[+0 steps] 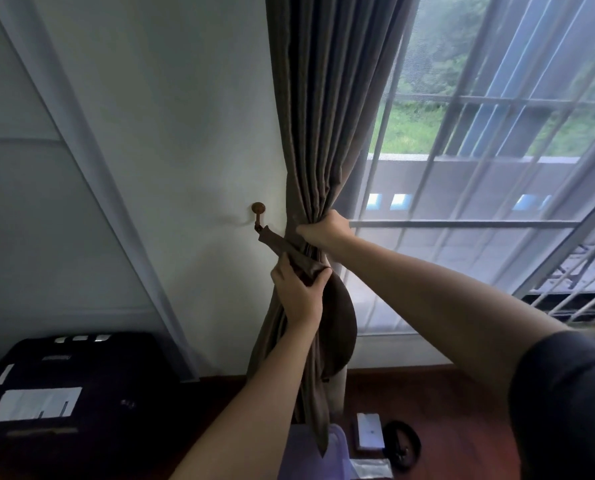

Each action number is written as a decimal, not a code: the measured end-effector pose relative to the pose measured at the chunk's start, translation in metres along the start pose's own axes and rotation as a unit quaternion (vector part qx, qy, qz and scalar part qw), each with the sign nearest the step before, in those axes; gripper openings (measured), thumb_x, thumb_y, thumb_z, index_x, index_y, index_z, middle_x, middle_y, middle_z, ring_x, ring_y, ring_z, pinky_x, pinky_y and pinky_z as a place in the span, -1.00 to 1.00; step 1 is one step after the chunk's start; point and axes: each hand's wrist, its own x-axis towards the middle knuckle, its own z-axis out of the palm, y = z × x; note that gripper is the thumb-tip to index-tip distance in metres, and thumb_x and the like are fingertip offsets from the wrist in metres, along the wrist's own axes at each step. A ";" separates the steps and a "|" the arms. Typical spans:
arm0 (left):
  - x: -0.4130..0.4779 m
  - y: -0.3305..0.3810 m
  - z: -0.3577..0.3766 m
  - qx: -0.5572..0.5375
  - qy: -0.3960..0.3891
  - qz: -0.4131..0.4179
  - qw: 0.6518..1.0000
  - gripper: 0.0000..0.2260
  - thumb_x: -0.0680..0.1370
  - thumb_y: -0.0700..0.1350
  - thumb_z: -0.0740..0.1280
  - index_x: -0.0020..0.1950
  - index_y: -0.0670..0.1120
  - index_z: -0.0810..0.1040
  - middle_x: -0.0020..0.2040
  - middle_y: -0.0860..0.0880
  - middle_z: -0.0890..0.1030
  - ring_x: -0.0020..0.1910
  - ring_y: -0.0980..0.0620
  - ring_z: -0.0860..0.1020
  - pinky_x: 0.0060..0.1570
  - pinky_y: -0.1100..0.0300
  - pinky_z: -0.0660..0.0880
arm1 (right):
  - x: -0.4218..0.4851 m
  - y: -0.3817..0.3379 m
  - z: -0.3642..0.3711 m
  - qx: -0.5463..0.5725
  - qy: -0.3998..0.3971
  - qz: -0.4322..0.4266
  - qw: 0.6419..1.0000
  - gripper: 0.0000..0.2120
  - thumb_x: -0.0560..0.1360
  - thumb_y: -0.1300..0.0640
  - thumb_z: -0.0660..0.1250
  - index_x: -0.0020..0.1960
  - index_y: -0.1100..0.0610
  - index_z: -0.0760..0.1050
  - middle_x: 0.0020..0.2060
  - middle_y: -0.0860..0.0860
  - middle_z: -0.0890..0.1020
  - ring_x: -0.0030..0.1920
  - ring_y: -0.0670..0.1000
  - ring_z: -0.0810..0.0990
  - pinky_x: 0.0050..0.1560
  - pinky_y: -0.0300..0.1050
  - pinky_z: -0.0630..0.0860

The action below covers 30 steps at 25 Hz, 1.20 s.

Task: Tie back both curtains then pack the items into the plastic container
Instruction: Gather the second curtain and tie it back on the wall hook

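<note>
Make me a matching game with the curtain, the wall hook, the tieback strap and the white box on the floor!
Things:
1. curtain
2. wall hook
3. tieback strap
4. white box

Where or how:
A. lying on the wooden floor
B. bunched in the right hand
C. fixed to the white wall
D. hanging from the hook, gripped by the left hand

Pairs: 1-B, 2-C, 3-D, 4-A
</note>
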 end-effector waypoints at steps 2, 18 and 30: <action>0.005 0.000 0.005 0.032 0.004 0.016 0.999 -0.32 0.36 0.01 0.51 0.37 -0.23 0.36 0.26 -0.21 0.49 0.27 -0.11 0.43 0.29 0.12 0.36 | -0.002 -0.005 -0.003 -0.012 -0.022 -0.011 1.000 -0.61 0.37 0.08 0.37 0.16 0.15 0.45 -0.02 0.08 0.56 -0.02 0.08 0.56 0.07 -0.03 0.59; 0.025 0.005 0.022 0.108 0.062 0.067 0.990 -0.53 0.32 0.02 0.54 0.03 -0.29 0.55 -0.13 -0.22 0.65 -0.13 -0.19 0.63 -0.14 0.06 0.54 | 0.003 -0.012 -0.017 -0.046 -0.061 -0.033 0.997 -0.58 0.36 -0.01 0.38 0.16 0.15 0.48 0.02 0.11 0.60 -0.01 0.11 0.62 0.01 0.02 0.62; 0.039 0.002 0.032 0.165 0.065 0.092 0.980 -0.65 0.27 0.02 0.57 -0.29 -0.23 0.56 -0.43 -0.13 0.60 -0.50 -0.10 0.57 -0.46 0.27 0.35 | 0.022 -0.012 -0.022 -0.056 -0.095 -0.041 0.993 -0.58 0.38 0.02 0.38 0.18 0.18 0.46 0.06 0.14 0.59 0.00 0.14 0.63 0.02 0.04 0.62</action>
